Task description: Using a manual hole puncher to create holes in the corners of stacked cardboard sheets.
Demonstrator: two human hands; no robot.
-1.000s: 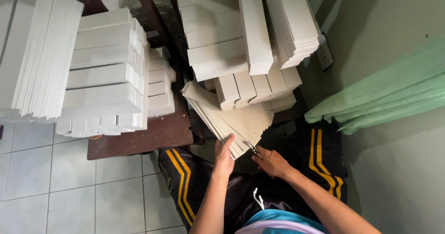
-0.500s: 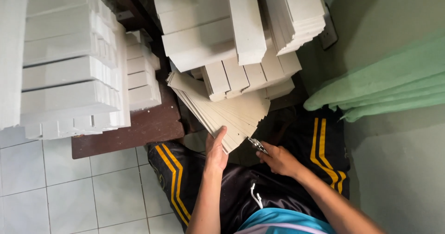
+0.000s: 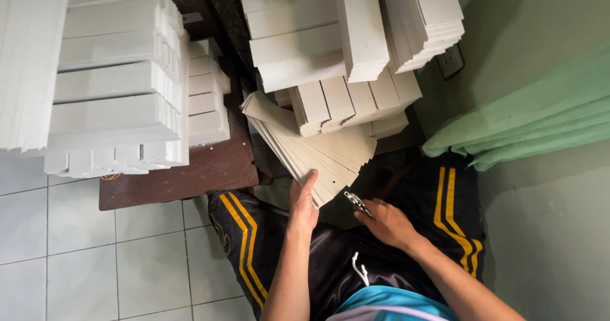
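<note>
A fanned stack of thin beige cardboard strips [image 3: 318, 146] slopes down toward my lap. My left hand [image 3: 304, 200] grips the stack's near corner, thumb lying on top of it. Just to the right, my right hand [image 3: 386, 221] holds a small metal tool [image 3: 357, 203] that points up at the strips' lower edge. Both hands hover over my knees, which are covered by black shorts with yellow stripes [image 3: 254, 232].
A dark wooden table [image 3: 184, 171] carries tall piles of white folded boxes [image 3: 114, 86] on the left. More white box stacks [image 3: 337, 47] tower behind the strips. Green cloth [image 3: 534, 124] hangs at the right by a wall socket [image 3: 450, 61]. Pale floor tiles [image 3: 82, 251] lie lower left.
The view has shifted so the box stacks fill more of it. My left hand stays on the strips' corner, and my right hand with the tool has dropped slightly away from the edge.
</note>
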